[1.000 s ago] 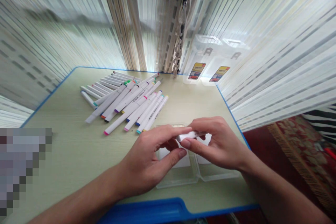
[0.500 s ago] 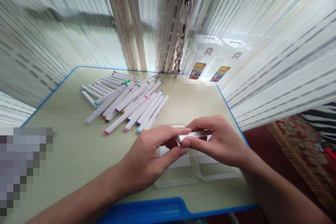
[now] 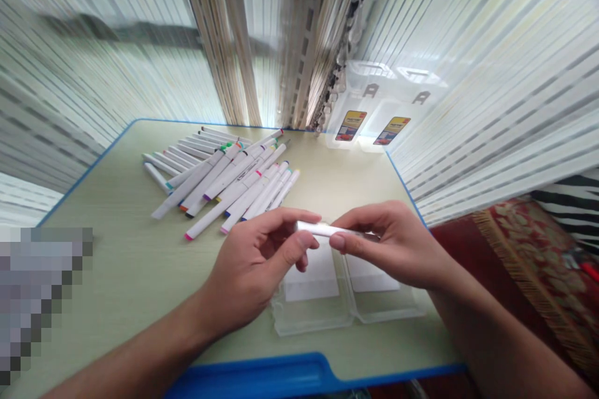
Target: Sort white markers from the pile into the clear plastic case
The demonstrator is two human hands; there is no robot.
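Where the white marker (image 3: 321,229) is: in the air over the clear trays, lying nearly level between the two hands, its blunt left end showing and its right end partly hidden by fingers
Left hand (image 3: 262,255): partly closed, thumb and forefinger pinching the marker near its left end, the other fingers curled loosely below
Right hand (image 3: 390,246): partly closed, thumb on the near side of the marker and fingers behind it, gripping it toward the right end
Clear trays (image 3: 313,327): two shallow plastic halves side by side on the table beneath the hands; whether they are joined cannot be told
White sheets (image 3: 311,283): one lying in each tray, partly covered by the hands
Marker pile (image 3: 229,181): many white markers heaped beyond the left hand, with pink, purple, blue, orange, green and black ends, most slanting the same way
Handled containers (image 3: 346,96): two, clear, upright at the far right corner, each with a yellow, red and blue label
Table (image 3: 140,268): pale green top, blue edging, a blue ledge (image 3: 262,374) at the near side
String curtain (image 3: 140,75): behind the table and along its right, a beaded strand (image 3: 332,90) hanging near the containers
Floor: dark red, a fringed patterned rug (image 3: 528,249) at right
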